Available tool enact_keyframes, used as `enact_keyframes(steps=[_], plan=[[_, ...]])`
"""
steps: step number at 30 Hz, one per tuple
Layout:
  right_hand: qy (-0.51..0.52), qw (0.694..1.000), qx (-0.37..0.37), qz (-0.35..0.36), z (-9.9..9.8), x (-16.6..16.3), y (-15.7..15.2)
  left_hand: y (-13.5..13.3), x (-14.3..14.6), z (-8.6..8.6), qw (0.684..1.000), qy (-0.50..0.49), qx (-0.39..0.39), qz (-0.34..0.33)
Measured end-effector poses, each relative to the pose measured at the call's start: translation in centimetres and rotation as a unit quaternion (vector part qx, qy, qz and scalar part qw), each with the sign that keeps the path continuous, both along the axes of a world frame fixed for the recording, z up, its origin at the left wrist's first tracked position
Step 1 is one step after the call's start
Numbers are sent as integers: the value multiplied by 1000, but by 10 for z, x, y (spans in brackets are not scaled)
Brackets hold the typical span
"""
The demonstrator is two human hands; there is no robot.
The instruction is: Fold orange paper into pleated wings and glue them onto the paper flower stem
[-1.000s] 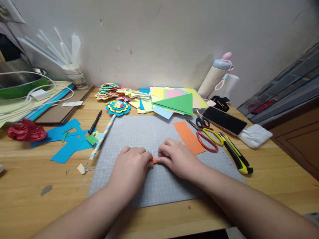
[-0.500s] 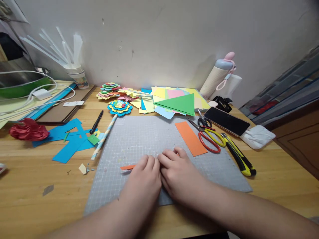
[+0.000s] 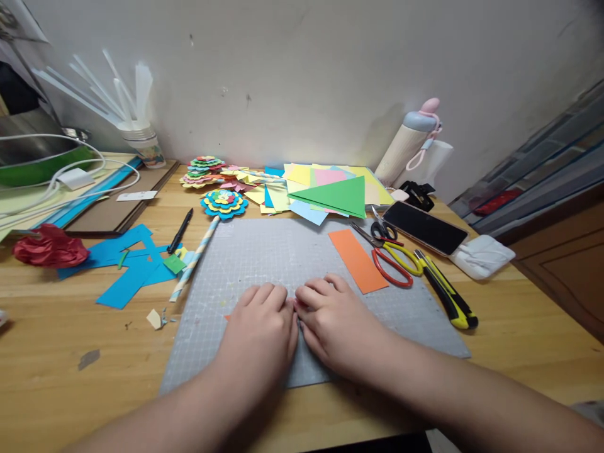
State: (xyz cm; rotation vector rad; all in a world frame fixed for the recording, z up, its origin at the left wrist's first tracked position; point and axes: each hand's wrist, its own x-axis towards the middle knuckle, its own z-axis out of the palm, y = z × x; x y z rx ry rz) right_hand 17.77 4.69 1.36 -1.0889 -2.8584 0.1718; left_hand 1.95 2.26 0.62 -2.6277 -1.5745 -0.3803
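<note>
Paper [image 3: 227, 318] orange, small tip showing; hands [image 3: 264, 324] [image 3: 333, 321] curled close, can't tell grip.

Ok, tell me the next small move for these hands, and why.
Perhaps lift the left hand slightly: it and the right hand sit close together over the cutting mat, and only an orange paper tip shows beside the left hand, so whatever they cover can't be checked.

place: seemingly home craft table [image 3: 108, 384] | signs: cutting mat [image 3: 268, 255], scissors [image 3: 376, 243], paper flowers [image 3: 224, 204], drink bottle [image 3: 401, 150]
</note>
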Motion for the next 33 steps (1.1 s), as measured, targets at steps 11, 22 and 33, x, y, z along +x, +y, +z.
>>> enact_keyframes(steps=[11,22,33], plan=[[-49,991,43,-116,5,10,-3,-5,3,-2,979,159,59,-116],[95,992,22,-83,12,15,9,-6,2,-5,989,120,17,-80],[141,984,-102,-39,-11,9,23,-2,-1,-3,997,55,-15,-43]])
